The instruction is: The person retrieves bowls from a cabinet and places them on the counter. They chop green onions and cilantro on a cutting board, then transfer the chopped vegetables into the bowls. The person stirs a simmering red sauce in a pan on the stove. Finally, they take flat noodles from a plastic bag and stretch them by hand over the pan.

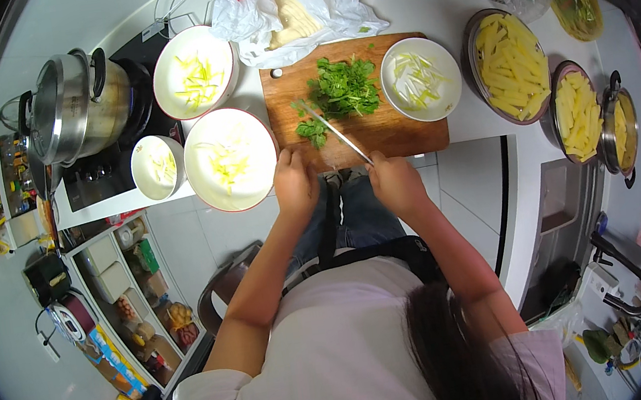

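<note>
My right hand (395, 183) is closed around the handle of a kitchen knife (338, 133), whose blade lies across the wooden cutting board (294, 158), pointing up and left. A heap of cut leafy green herbs (344, 87) sits mid-board, and the blade passes between it and a smaller clump of leaves (312, 132). My left hand (296, 184) is at the board's lower left edge, beside a large red-rimmed bowl (198, 192) of pale shredded vegetable; its fingers are curled, and whether they hold anything is hidden. A white bowl (453, 100) with white-green strips stands on the board's right end.
Left are another red-rimmed bowl (167, 102), a small bowl (142, 184) and a steel pot (96, 108) on the cooktop. Behind the board lies a plastic bag (250, 33) with a pale food. Right stand bowls of yellow sticks (513, 68) and a sink (558, 196).
</note>
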### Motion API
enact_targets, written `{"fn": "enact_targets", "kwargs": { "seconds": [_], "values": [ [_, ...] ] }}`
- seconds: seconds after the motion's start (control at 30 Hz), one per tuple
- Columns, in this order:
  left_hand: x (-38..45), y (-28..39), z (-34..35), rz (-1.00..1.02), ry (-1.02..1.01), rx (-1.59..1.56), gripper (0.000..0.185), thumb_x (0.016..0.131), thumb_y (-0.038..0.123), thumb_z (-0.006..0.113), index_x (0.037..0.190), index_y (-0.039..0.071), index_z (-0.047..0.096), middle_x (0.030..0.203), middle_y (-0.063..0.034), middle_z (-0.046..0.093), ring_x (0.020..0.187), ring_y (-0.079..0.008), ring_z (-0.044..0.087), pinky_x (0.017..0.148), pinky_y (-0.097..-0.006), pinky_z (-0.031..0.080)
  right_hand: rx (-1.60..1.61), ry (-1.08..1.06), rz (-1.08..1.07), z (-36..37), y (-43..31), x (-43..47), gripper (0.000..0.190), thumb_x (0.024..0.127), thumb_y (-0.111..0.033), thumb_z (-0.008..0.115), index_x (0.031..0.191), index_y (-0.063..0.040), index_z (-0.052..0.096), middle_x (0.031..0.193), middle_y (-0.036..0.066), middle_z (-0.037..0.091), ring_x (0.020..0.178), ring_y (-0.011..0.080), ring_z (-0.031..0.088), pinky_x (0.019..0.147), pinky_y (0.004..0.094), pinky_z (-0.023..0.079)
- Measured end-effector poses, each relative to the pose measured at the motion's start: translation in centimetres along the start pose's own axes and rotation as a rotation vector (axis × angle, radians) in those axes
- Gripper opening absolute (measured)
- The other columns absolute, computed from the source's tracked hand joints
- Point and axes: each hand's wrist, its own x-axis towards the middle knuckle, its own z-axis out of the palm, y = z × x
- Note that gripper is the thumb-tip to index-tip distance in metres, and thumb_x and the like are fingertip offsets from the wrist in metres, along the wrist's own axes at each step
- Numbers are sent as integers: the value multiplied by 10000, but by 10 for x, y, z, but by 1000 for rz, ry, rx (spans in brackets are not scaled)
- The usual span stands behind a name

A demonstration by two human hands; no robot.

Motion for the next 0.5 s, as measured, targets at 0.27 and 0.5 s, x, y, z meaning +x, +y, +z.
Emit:
{"fn": "enact_targets", "kwargs": {
  "seconds": [0.27, 0.5],
  "values": [
    [29, -6, 32, 217, 215, 216, 207, 708, 42, 598, 901, -27, 568, 971, -192, 525, 870, -370, 502, 763, -449, 428, -190, -95, -7, 10, 7, -1, 110, 831, -119, 518, 835, -9, 521, 680, 223, 585, 663, 416, 596, 592, 506, 472],
    [32, -24, 52, 225, 293, 210, 111, 685, 3, 601, 796, 1, 607, 849, -141, 565, 786, -326, 539, 694, -406, 457, -268, -157, 80, 33, -3, 11, 125, 814, -65, 485, 905, -6, 548, 779, 205, 641, 728, 383, 643, 645, 486, 510]
  ]
}}
